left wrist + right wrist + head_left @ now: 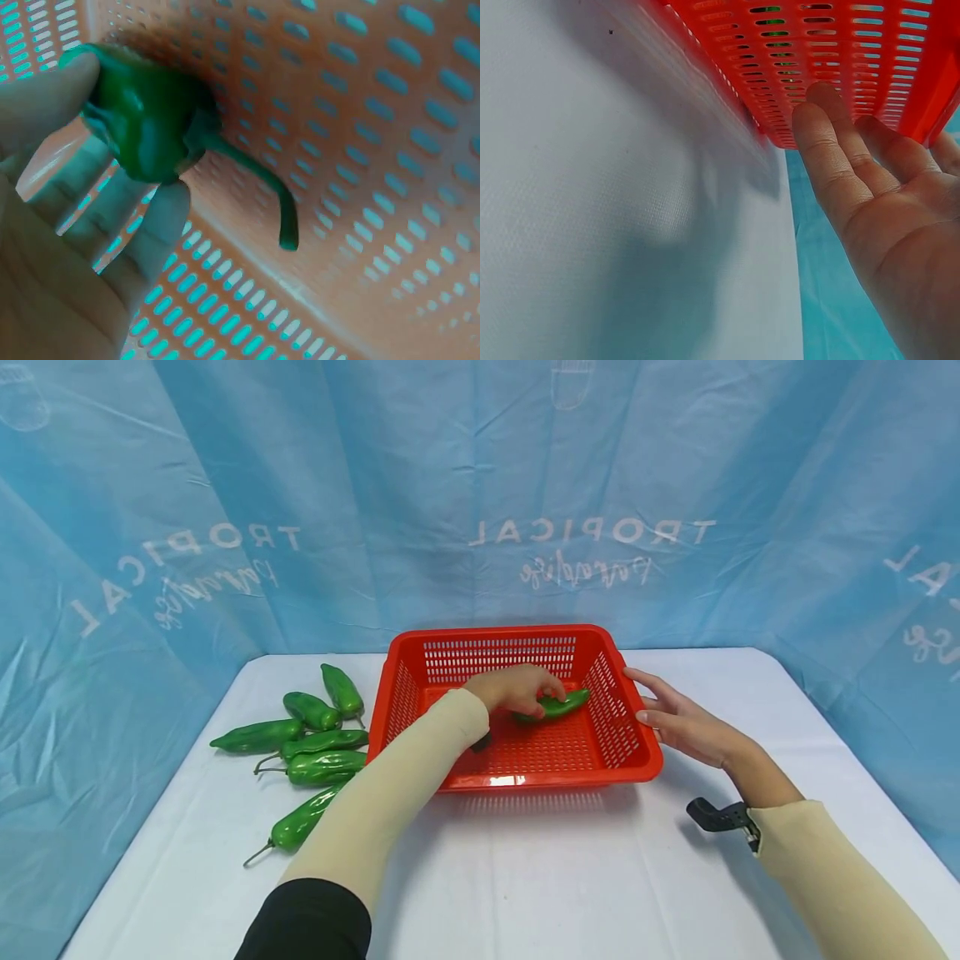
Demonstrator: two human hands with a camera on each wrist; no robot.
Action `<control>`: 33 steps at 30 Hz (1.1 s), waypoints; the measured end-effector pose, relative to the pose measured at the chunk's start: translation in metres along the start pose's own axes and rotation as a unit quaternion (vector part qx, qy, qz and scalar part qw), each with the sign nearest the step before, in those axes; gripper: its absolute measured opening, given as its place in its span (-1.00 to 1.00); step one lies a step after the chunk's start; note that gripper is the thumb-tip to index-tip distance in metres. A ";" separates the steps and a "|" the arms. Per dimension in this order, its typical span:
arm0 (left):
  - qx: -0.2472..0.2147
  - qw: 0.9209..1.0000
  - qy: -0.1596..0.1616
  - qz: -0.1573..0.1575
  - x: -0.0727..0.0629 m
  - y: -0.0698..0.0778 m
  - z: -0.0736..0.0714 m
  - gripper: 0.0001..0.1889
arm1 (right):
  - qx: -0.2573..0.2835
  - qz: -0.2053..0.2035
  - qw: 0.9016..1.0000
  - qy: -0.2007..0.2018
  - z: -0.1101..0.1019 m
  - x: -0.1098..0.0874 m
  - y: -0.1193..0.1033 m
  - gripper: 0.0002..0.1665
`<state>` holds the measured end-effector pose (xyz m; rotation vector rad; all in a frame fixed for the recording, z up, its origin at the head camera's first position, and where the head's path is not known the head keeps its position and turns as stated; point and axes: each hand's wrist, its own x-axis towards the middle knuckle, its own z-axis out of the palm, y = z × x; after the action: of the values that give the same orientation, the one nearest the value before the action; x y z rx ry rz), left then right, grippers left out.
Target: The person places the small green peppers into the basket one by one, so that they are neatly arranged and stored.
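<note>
Inside a red plastic basket [510,778] with slotted walls, my left hand [513,687] holds a green chili pepper [567,704] low over the basket's floor. The left wrist view shows the thumb on one side of the pepper [150,112] and fingertips on the other, its curved stem pointing away from the palm. At the basket's right side is my right hand [693,727], thumb by the rim. In the right wrist view its fingers [829,161] reach out nearly straight against the slotted outer wall [810,45], where bits of green show through the slots.
Several more green chili peppers [322,767] lie on the white tabletop [510,877] left of the basket, one partly behind the left sleeve [397,802]. Blue printed sheeting [480,468] hangs along the back and both sides. A black strap [723,817] sits at the right wrist.
</note>
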<state>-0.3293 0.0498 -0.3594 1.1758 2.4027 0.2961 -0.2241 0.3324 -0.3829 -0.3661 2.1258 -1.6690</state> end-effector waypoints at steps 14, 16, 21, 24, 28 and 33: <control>0.135 0.988 0.068 -0.006 0.007 -0.018 -0.002 -0.54 | -0.019 0.014 1.000 0.016 0.003 0.000 0.000 -0.11; 0.151 0.986 0.076 -0.007 0.007 -0.020 -0.002 -0.53 | -0.018 0.013 1.000 0.015 0.003 0.000 0.000 -0.12; 0.175 0.981 0.084 -0.001 0.006 -0.021 -0.003 -0.53 | -0.012 0.008 1.000 0.010 0.003 -0.001 -0.001 -0.13; 0.178 0.981 0.083 0.002 0.005 -0.020 -0.003 -0.54 | -0.009 0.007 1.000 0.007 0.003 -0.001 -0.001 -0.13; 0.177 0.980 0.090 0.004 0.006 -0.021 -0.003 -0.55 | -0.010 0.007 1.000 0.010 0.003 0.000 -0.001 -0.13; 0.149 0.985 0.090 -0.001 0.006 -0.023 -0.003 -0.55 | -0.015 0.007 1.000 0.011 0.003 0.000 0.001 -0.12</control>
<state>-0.3502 0.0405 -0.3669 1.3238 2.6757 0.0440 -0.2229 0.3305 -0.3843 -0.3419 2.1672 -1.6426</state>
